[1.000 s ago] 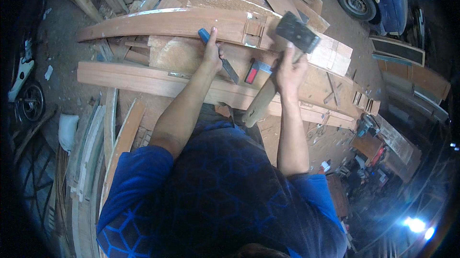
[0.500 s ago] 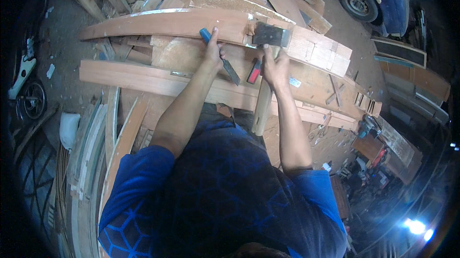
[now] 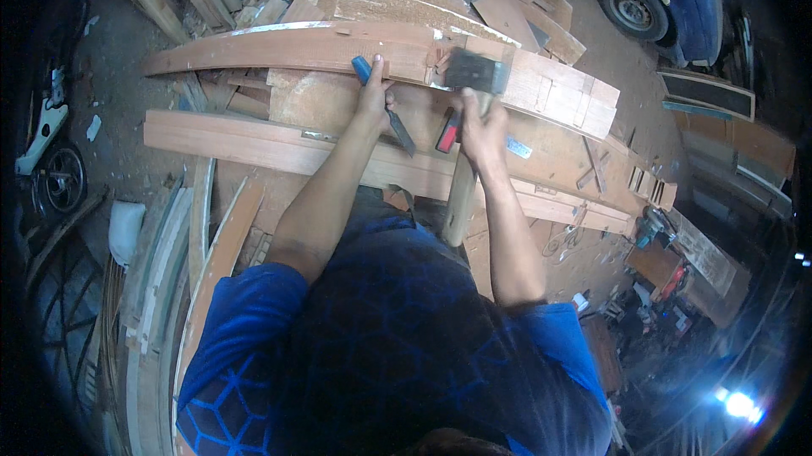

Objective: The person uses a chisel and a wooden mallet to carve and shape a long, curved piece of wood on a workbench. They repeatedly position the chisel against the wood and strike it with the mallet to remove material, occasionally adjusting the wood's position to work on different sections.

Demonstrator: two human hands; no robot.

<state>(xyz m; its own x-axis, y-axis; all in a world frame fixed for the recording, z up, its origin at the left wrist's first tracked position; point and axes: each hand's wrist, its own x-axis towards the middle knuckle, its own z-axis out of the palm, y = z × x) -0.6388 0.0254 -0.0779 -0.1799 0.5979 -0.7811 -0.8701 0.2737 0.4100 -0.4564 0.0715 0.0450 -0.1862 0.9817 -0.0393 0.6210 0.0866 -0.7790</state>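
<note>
My left hand (image 3: 374, 104) is closed round a chisel (image 3: 401, 132); its blue handle end sticks out past my thumb and its dark blade points down toward me. My right hand (image 3: 485, 133) grips a hatchet (image 3: 470, 72) high on its thick wooden handle, just below the broad dark metal head. That head is slightly blurred and is over a long curved board (image 3: 288, 46), beside a cut spot with loose wood chips (image 3: 441, 58). Whether it touches the board I cannot tell. A red-and-black tool (image 3: 448, 129) lies between my hands.
A second long board (image 3: 220, 136) runs nearer to me across the workbench (image 3: 550, 167). Scrap wood (image 3: 406, 3) is heaped behind. Long planks (image 3: 156, 261) lie at left, near a motorbike (image 3: 55, 151). A blue vehicle (image 3: 677, 12) stands far right.
The hatchet head has shifted slightly down and to the left with my right hand. My left hand, still round the chisel, has moved a little left.
</note>
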